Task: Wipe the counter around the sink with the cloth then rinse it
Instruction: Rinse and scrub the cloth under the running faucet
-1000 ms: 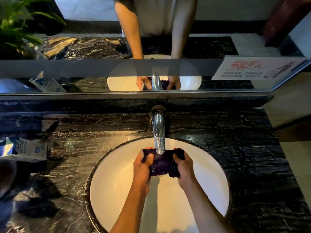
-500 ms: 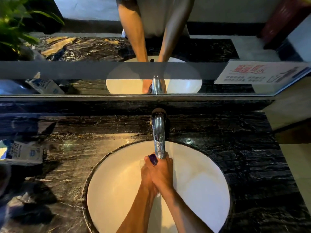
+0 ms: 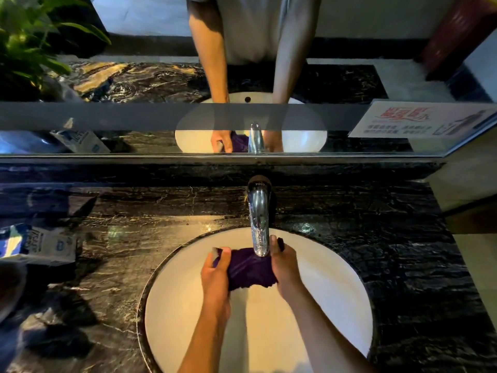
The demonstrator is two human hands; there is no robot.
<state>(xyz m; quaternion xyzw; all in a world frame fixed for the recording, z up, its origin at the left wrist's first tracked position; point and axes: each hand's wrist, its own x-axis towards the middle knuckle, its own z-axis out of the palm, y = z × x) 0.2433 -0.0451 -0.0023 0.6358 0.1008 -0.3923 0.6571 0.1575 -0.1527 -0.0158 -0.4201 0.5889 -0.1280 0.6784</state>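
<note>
Dark marble surface (image 3: 376, 238) surrounds a white sink (image 3: 336, 305), with a mirror (image 3: 134, 125) behind it and a paper packet (image 3: 37, 244) off to the left. Over the basin, directly under the tap (image 3: 258, 224), the purple cloth (image 3: 248, 267) is bunched between both hands: left hand (image 3: 216, 273) has its fingers (image 3: 224, 255) wrapped over one end, right hand (image 3: 285, 265) clamps the other. This looks like the rinse step, wiping apparently finished. Whether water is running is hard to tell. Next would likely be working the cloth under the spout, then wringing it over the basin.
</note>
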